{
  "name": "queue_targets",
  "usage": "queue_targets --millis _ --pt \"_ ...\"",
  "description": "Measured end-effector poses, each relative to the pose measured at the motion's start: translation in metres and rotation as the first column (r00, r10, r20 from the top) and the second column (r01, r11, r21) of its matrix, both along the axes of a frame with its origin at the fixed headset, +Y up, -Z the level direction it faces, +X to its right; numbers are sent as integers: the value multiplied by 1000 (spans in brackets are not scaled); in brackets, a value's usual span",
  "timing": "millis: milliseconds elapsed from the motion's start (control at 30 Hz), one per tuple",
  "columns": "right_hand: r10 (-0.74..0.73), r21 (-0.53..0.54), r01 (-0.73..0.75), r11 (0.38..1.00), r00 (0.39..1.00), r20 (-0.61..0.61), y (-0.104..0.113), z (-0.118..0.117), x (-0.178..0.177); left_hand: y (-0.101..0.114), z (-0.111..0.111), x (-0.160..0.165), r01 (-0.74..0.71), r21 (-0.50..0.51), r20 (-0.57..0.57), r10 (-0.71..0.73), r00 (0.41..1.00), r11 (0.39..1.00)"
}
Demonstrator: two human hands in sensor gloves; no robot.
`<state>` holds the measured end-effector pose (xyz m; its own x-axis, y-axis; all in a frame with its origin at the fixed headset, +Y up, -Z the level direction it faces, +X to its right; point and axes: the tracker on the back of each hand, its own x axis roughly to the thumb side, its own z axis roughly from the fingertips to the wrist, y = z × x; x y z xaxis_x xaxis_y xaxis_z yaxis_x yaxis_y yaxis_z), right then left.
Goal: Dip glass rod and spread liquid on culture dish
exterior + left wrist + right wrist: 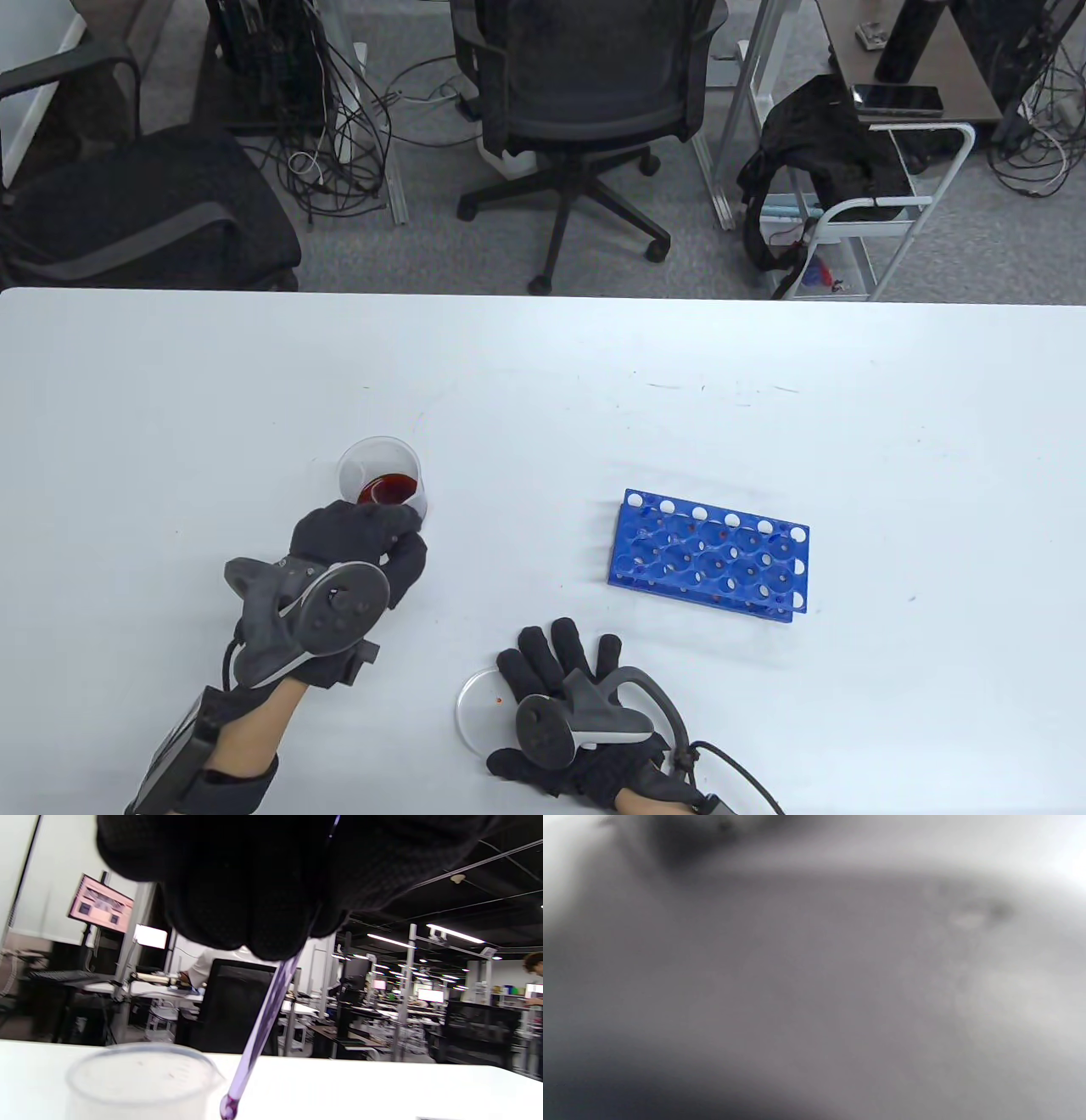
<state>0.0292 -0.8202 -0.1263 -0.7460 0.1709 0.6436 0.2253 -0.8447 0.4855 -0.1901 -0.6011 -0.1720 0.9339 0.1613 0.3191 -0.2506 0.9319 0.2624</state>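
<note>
A clear beaker (380, 477) with dark red liquid stands on the white table (543, 407), left of centre. My left hand (361, 543) is just in front of it and grips a glass rod (265, 1027). In the left wrist view the rod slants down from my fingers (237, 899), its rounded tip beside the beaker's rim (140, 1069). A clear culture dish (479, 698) lies near the front edge. My right hand (560, 671) lies flat on its right side, fingers spread. The right wrist view is a grey blur.
A blue test-tube rack (708, 553) lies on the table to the right of centre, with no tubes in it. Beyond the far table edge are office chairs (585, 102), cables and a white cart (857, 229).
</note>
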Motion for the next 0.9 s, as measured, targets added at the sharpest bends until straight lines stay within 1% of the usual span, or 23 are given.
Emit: queue_targets --millis 200,400,533,633,700,900 --pt "0 0 0 1000 1000 1 0 0 0 -22 23 12 -70 -130 123 86 989 989" --pt "0 1 0 1000 1000 1 0 0 0 -39 39 21 -80 -192 157 111 981 978" --pt "0 1 0 1000 1000 1 0 0 0 -59 49 25 -138 -251 177 185 967 958" --pt "0 1 0 1000 1000 1 0 0 0 -70 50 29 -105 -284 204 167 964 953" --pt "0 0 0 1000 1000 1 0 0 0 -75 48 29 -82 -285 229 151 962 955" --pt "0 0 0 1000 1000 0 0 0 0 -92 46 29 -69 -347 247 162 956 936"
